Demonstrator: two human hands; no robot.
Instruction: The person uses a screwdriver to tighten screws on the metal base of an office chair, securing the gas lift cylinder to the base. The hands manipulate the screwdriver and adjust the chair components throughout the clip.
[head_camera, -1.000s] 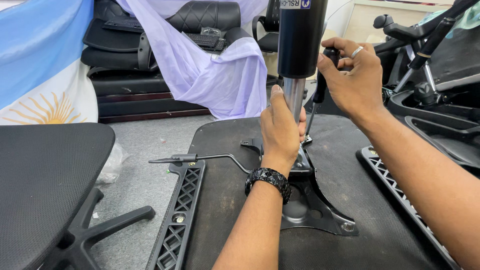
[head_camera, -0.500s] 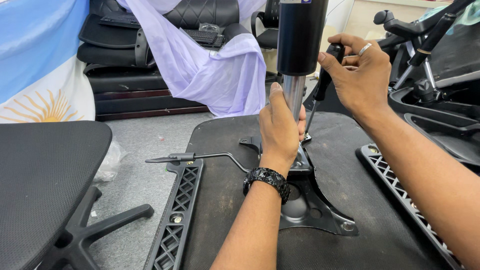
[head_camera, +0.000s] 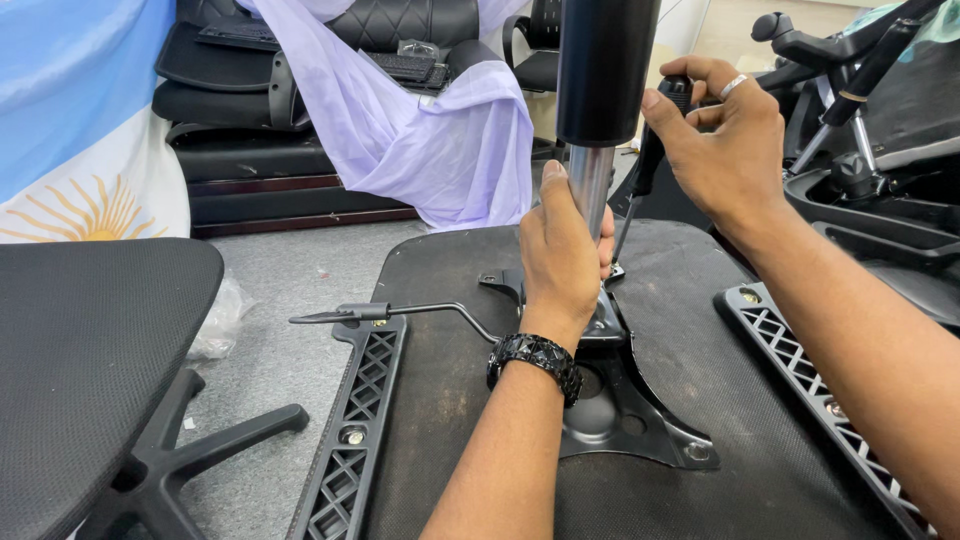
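Upturned on a grey workshop floor, black chair seat carrying a bolted metal plate. Left hand clamping fingers round the upright gas cylinder; right hand gripping a screwdriver beside it, tip down at the plate.

Grey floor carries the upturned chair seat and a star base.

Bare forearms, black beaded bracelet on left wrist, silver ring on right hand
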